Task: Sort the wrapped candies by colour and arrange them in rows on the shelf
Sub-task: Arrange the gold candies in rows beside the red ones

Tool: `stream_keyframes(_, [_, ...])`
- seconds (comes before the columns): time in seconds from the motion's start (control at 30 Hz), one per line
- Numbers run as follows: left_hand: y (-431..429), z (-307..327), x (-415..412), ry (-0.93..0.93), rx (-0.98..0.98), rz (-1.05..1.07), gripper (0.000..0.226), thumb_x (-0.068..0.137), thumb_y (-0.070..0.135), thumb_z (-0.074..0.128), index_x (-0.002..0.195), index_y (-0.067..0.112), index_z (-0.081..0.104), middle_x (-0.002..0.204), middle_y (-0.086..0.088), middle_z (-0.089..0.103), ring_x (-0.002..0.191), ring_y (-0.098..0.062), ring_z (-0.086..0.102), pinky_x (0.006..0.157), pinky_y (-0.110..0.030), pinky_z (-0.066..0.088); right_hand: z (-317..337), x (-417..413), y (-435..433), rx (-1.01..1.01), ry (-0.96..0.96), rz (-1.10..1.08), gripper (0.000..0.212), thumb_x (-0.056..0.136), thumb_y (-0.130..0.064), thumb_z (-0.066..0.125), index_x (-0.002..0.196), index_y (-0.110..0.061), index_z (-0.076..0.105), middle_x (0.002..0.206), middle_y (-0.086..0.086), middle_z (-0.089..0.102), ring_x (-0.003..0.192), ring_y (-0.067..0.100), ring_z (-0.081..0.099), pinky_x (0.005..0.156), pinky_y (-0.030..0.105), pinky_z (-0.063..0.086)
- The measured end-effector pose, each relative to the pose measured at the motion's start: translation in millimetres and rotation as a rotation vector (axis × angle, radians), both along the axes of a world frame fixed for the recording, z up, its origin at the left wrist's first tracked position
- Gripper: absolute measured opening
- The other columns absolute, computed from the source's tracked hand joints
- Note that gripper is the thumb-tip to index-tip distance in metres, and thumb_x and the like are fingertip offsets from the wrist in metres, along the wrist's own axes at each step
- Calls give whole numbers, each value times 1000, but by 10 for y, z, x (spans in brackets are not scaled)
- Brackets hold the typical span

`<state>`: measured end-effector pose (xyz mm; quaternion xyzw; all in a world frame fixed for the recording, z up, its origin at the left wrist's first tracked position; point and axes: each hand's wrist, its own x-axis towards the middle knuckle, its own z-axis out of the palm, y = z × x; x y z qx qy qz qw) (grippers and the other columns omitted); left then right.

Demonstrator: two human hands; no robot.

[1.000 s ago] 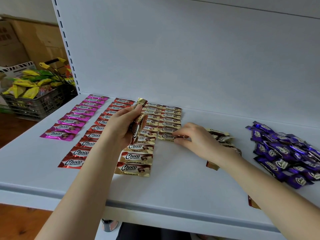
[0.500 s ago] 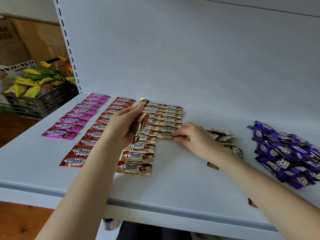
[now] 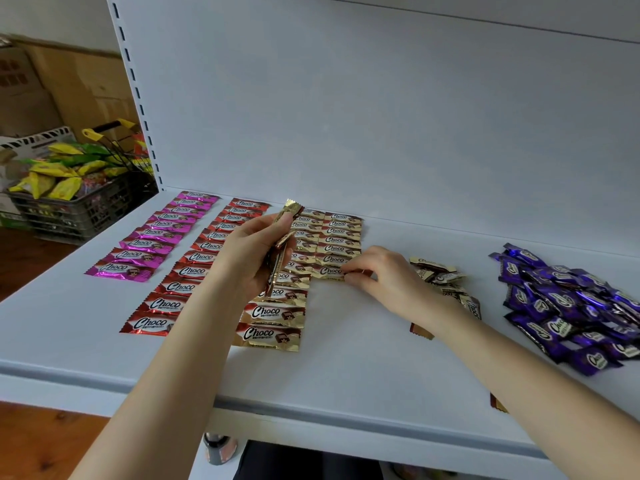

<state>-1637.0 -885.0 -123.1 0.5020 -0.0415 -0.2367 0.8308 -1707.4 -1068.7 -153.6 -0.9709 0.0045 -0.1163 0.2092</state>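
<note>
On the white shelf (image 3: pixel 346 368) lie rows of "Choco" candies: a pink row (image 3: pixel 152 237), a red row (image 3: pixel 187 271) and two gold rows (image 3: pixel 277 313), the right one (image 3: pixel 341 240) shorter. My left hand (image 3: pixel 252 261) is raised over the left gold row and grips a small stack of gold candies (image 3: pixel 282 244) held on edge. My right hand (image 3: pixel 381 278) rests on the shelf, fingertips pinching the nearest gold candy (image 3: pixel 329 271) of the short row. A loose heap of gold candies (image 3: pixel 440 275) lies behind that hand. An unsorted purple pile (image 3: pixel 568 306) sits at the right.
A dark crate of yellow and green snack bags (image 3: pixel 69 188) stands on the floor left of the shelf, with cardboard boxes (image 3: pixel 62 88) behind it. The shelf's upright (image 3: pixel 138 98) bounds the left side. Two stray wrappers (image 3: pixel 420 330) (image 3: pixel 497 405) show beside my right forearm.
My right hand stays at the near end of the short gold row, fingers nudging the candy there. The left hand holds its stack in place; the view shifted slightly.
</note>
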Motion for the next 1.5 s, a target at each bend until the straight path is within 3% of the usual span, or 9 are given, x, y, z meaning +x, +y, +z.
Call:
stream_keyframes(0.17, [-20,42,-87,-90,57,-52,5,89,8,57,91,6,61,69,-7,53,45,-6,55,38,-13,44,190,-46,11,202,-107,-44,19,90,-17,57,104,-11,68,90,-5,60,83,8,53,68,5,35])
stream_keyframes(0.33, [-24,152,-294,-242,165,-128,6,89,5,56,88,7,62,63,-4,54,42,-5,51,35,-13,39,574,-206,204,701,-95,25,11,93,-24,51,87,-21,60,75,-4,64,62,1,59,57,15,45])
stream_keyframes(0.53, [86,143,-553,-288,149,-148,16,82,9,62,97,6,66,76,-12,68,61,-18,64,58,-26,54,608,-349,348,738,-52,54,8,88,-12,60,81,-15,62,65,-4,62,53,1,55,51,16,44])
stream_keyframes(0.67, [196,115,-660,-247,140,-102,19,81,18,63,91,2,64,74,-9,66,43,-7,51,37,-15,42,602,-457,348,831,-84,69,11,88,-10,58,80,-15,63,70,-1,64,59,3,59,58,17,49])
stream_keyframes(0.77, [237,103,-713,-163,92,-91,29,67,24,67,86,2,63,78,-11,65,43,-6,45,34,-12,37,610,-531,376,910,-102,71,10,87,-17,58,79,-13,64,72,1,64,63,4,60,63,19,51])
stream_keyframes(0.97, [227,63,-810,-120,73,-50,7,83,7,61,77,3,60,52,-4,52,37,-8,40,32,-11,33,540,-629,390,860,-167,65,18,78,4,66,84,-13,62,77,1,61,62,4,59,62,16,51])
stream_keyframes(1.17, [226,33,-824,-128,93,-38,17,86,-1,58,70,4,56,61,-11,49,37,-12,40,33,-12,35,532,-652,392,882,-93,89,22,84,3,60,91,-18,60,71,7,63,61,7,61,59,17,50])
stream_keyframes(1.3, [243,48,-820,-120,68,-16,9,88,5,57,90,-4,60,67,-12,54,36,-8,44,32,-13,36,486,-593,312,889,-74,-66,16,84,1,60,91,-14,61,68,6,62,55,6,58,52,17,47])
stream_keyframes(1.5, [335,2,-723,-78,67,27,18,87,13,58,94,-3,60,66,-6,48,38,-4,42,31,-12,33,219,-534,117,476,114,-247,20,86,-8,60,104,-15,56,73,0,61,61,9,54,57,23,37])
